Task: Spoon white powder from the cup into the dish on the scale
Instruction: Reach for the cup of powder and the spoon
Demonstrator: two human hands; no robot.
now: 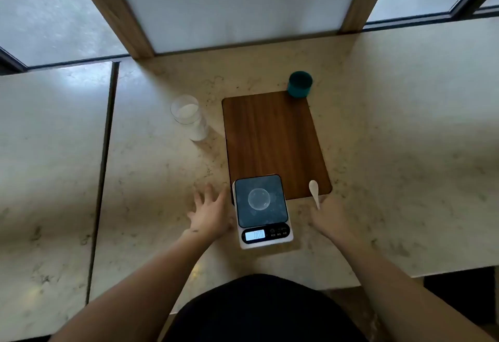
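A clear cup (189, 117) holding white powder stands on the stone counter, left of a wooden board. A small kitchen scale (263, 210) with a lit display sits at the board's near edge, and a clear round dish (259, 199) rests on its dark platform. My left hand (212, 213) lies just left of the scale, fingers spread, holding nothing. My right hand (330, 218) is to the right of the scale, gripping the handle of a white spoon (314, 191) whose bowl points away over the board's corner.
The wooden board (272, 141) stretches away from the scale. A teal round container (299, 85) stands at its far right corner. A dark seam (104, 168) splits the counter on the left. Window frames rise behind the counter.
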